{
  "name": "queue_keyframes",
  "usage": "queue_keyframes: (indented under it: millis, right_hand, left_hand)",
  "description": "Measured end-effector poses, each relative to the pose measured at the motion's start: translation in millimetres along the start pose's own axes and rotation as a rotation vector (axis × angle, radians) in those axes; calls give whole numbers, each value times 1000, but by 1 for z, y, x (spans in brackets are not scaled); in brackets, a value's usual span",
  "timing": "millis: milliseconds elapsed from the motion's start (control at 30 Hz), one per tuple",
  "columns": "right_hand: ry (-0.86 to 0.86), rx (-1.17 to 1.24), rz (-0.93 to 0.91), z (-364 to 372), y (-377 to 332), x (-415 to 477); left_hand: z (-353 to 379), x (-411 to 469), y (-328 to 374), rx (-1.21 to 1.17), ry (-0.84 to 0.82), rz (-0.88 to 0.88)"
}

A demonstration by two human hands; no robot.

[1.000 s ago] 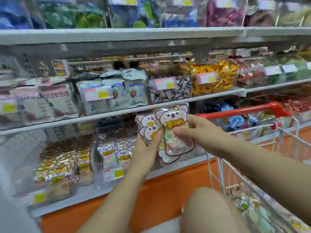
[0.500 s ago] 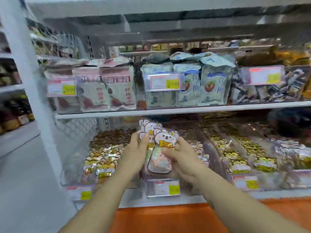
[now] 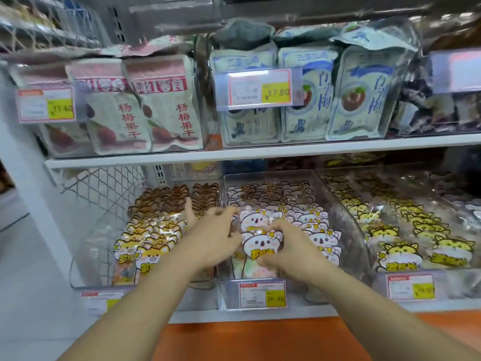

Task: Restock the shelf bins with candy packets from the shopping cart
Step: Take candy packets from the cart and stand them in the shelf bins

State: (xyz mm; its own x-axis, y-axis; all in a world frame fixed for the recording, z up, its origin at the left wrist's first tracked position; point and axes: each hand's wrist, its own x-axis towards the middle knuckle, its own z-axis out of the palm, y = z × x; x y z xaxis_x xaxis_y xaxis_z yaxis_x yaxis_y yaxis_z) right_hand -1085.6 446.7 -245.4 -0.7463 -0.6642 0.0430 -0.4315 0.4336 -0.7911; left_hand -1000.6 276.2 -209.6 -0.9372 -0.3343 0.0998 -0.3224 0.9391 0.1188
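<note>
Two koala-shaped candy packets (image 3: 260, 243) stand upright at the front of the clear middle bin (image 3: 335, 204) on the lower shelf, in front of several like packets. My right hand (image 3: 286, 243) grips the front packet, thumb on its face and fingers curled over its right edge. My left hand (image 3: 210, 235) is at the packets' left side, its blurred fingers stretched toward them and the thumb raised apart. The shopping cart is out of view.
A clear bin of fox-shaped packets (image 3: 145, 246) stands to the left, and a bin of yellow cat-shaped packets (image 3: 406, 238) to the right. The upper shelf (image 3: 260, 152) holds bins of tall dried-fruit bags. Price tags (image 3: 263, 294) front the bins. An orange base (image 3: 260, 340) runs below.
The view turned left and away from the cart. Both hands carried the koala packets down from mid-air into the front of the middle bin, and the left hand's fingers have spread.
</note>
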Motion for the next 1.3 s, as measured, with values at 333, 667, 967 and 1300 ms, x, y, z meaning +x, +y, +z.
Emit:
queue_keyframes:
  millis: [333,667,967,1300]
  right_hand:
    - [-99,-639,-138,7,-24,0]
    - [-161,-787,-132,2,-31,0]
    - [-198,-766,-69,-2,-32,1]
    - [-197,-805,-55,5,-32,3]
  left_hand:
    - [-32,18,10,-157,-103,52]
    - [-18,33,4,218,-262,98]
    - [-17,52,8,350,-226,265]
    - [-15,67,13,329,-269,263]
